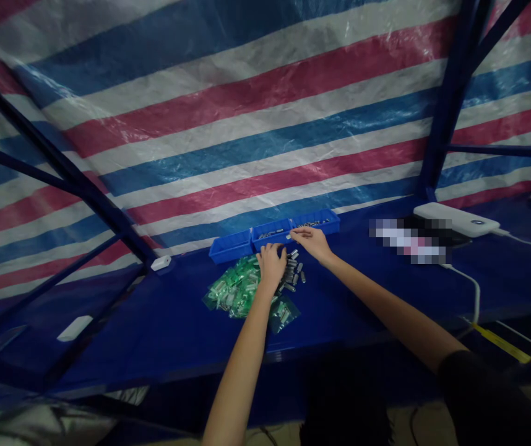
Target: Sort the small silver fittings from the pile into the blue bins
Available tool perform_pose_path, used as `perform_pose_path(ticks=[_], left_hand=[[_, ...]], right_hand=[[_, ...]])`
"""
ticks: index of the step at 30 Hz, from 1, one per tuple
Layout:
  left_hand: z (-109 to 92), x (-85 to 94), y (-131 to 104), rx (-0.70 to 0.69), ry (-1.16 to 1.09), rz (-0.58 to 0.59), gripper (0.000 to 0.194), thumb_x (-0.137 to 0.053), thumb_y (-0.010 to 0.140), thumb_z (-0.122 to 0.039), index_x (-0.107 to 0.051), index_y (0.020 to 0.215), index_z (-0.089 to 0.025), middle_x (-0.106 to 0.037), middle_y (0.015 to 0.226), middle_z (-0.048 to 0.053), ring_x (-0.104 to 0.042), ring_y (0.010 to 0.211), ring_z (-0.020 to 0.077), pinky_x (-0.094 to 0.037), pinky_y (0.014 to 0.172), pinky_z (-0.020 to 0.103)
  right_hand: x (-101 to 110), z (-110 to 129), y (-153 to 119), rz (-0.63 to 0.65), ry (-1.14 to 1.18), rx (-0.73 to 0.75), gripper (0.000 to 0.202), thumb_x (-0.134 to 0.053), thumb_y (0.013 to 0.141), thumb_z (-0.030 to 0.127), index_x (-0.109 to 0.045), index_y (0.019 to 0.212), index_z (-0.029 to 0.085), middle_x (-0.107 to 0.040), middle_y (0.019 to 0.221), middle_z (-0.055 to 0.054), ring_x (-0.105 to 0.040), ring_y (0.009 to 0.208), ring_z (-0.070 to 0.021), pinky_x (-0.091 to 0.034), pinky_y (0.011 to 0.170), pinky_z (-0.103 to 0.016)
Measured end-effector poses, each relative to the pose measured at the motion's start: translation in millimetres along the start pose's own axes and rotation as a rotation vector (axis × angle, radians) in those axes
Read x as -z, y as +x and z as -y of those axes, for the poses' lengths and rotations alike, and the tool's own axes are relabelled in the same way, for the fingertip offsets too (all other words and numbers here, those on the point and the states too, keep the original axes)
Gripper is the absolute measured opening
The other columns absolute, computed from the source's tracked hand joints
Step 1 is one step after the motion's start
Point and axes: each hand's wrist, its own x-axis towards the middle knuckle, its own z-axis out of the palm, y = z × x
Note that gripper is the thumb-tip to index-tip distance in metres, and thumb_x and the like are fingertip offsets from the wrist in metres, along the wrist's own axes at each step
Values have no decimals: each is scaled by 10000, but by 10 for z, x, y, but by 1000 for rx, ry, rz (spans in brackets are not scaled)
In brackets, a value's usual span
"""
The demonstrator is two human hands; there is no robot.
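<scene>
My right hand (312, 241) is closed in a pinch on a small pale metallic piece (288, 236), just above the front of the middle blue bin (259, 243). To its left, my left hand (272, 266) reaches over the pile with bent fingers. Whatever its fingertips hold, if anything, is hidden. Several small silvery cylinders (292, 277) lie loose on the table between and below the hands. Small clear green-tinted bags (237, 288) are heaped left of my left hand, and one bag (284, 314) lies nearer the table's front edge.
The left blue bin (231, 248) and the right bin (333, 224) stand in a row with the middle one. On the dark blue table (154, 328) are a white power bank (455, 220) with cables and a small white box (161, 262). Blue metal posts (444, 118) flank a striped tarp (265, 130).
</scene>
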Motion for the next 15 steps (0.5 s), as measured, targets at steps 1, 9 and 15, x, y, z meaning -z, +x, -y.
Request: perform_pose_path(ticks=[1,9,15], left_hand=[[-4,-7,-17,-16,67,58,266,-459,849,-314,-644,1005,-203,-609,1068,99,-462,1041,270,-326,875,398],[17,-77,-21,7,118,193,301,-441,858,-326,-642,1048,-207,-614,1090,103,-464,1044,283,-329,859,410],[22,-106,-1,67,55,203,274,-479,842,-310,-657,1035,-234,-625,1083,87,-469,1051,279,-332,860,391]], right_hand=[[4,-5,6,-14,15,-12,284,-670,659,365,-685,816,128,-712,754,-83,-671,731,-195,-523,702,-286],[54,-169,75,-1,-133,16,258,-656,643,344,-709,780,132,-697,668,-56,-655,658,-182,-503,616,-249],[94,-223,116,-16,-196,-31,213,-640,633,310,-715,750,148,-694,652,-44,-650,655,-179,-503,603,-245]])
